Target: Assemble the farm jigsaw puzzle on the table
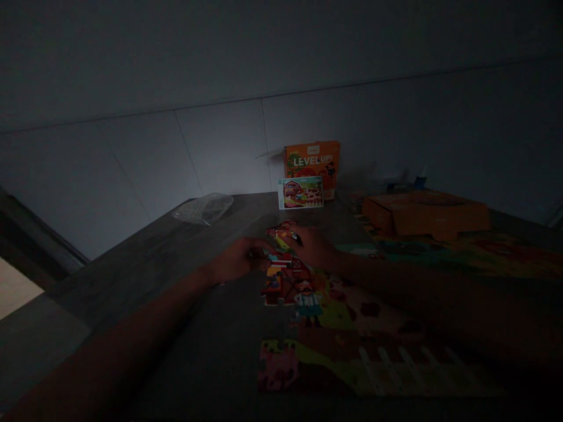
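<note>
The picture is very dark. A partly joined farm jigsaw puzzle (334,316) lies on a grey table (185,305) in front of me. My left hand (240,259) rests at the puzzle's upper left edge, fingers curled against the pieces there. My right hand (313,246) is just beside it at the top of the puzzle, fingers closed on a small puzzle piece (284,233). The two hands nearly touch. Whether the left hand grips a piece is hidden by the dark.
An orange puzzle box (312,161) stands against the wall, with a picture card (301,193) leaning in front of it. A flat orange box lid (424,214) lies at the right. A clear plastic bag (203,208) lies at the table's far left. The table edge drops off at left.
</note>
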{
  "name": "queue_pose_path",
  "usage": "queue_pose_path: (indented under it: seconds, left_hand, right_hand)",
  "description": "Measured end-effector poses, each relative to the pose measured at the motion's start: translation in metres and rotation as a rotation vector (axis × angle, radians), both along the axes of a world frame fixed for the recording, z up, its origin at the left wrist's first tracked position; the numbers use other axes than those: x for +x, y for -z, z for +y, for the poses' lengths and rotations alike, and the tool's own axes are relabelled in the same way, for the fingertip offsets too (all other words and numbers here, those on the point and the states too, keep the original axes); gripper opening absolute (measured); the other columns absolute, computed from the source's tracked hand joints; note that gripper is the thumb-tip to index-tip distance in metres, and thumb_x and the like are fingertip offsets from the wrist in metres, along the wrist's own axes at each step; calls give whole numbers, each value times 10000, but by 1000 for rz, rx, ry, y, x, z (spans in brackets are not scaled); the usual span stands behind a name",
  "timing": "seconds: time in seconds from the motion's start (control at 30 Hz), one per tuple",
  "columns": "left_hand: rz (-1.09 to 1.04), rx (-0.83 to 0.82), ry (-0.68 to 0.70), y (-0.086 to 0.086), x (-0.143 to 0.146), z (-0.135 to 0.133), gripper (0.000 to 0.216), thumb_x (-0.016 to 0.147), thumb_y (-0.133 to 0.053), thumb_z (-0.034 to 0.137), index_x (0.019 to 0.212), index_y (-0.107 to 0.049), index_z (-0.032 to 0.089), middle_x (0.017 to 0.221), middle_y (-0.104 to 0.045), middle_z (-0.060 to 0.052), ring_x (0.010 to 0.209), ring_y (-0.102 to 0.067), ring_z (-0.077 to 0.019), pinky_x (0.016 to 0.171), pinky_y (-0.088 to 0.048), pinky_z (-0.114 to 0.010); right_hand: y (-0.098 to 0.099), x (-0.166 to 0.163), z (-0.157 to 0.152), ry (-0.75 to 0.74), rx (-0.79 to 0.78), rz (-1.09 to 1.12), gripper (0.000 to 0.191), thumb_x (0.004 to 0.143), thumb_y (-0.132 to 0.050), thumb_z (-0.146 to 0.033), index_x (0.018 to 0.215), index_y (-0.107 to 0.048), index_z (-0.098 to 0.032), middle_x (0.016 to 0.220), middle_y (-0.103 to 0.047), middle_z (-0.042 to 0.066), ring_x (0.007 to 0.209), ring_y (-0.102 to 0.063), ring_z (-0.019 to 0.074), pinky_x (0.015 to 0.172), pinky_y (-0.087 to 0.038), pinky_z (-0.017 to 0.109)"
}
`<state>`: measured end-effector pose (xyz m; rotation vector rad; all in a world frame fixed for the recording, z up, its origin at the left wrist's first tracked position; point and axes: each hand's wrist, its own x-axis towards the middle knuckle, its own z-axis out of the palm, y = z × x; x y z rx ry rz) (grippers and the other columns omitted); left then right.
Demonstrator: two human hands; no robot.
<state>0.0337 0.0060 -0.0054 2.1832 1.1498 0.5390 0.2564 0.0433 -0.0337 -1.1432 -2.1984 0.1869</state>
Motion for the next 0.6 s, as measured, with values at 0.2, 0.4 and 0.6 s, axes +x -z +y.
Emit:
queue_pose_path:
  seconds: [0.2, 0.4, 0.6]
  left_hand:
    - [-4, -50, -8, 0, 1, 0, 225, 814, -628, 279, 1010, -675, 178, 744, -676, -3, 656, -604, -151, 570, -437, -223]
    - [126, 29, 52, 2, -1, 0, 225, 871, -591, 301, 1017, -718, 184, 886, -720, -35, 774, -647, -185, 672, -483, -252]
    - [157, 383, 256, -2, 5, -5, 254, 884, -659, 328, 1094, -727, 202, 1076, -693, -97, 1019, -614, -234, 912, -469, -363]
  right_hand:
    - [0, 0, 0, -15, 2, -4, 284, 949, -493, -325, 1109, -652, -153, 855, -711, 92, 723, -640, 193, 643, -387, 253]
    - [0, 0, -1, -2, 9, -26, 273, 948, -494, -331, 1050, -663, -143, 755, -682, 74, 655, -610, 178, 585, -342, 249]
    - [0, 0, -1, 0, 5, -13, 277, 949, -500, -334, 1063, -670, -148, 786, -693, 84, 665, -613, 178, 608, -357, 251]
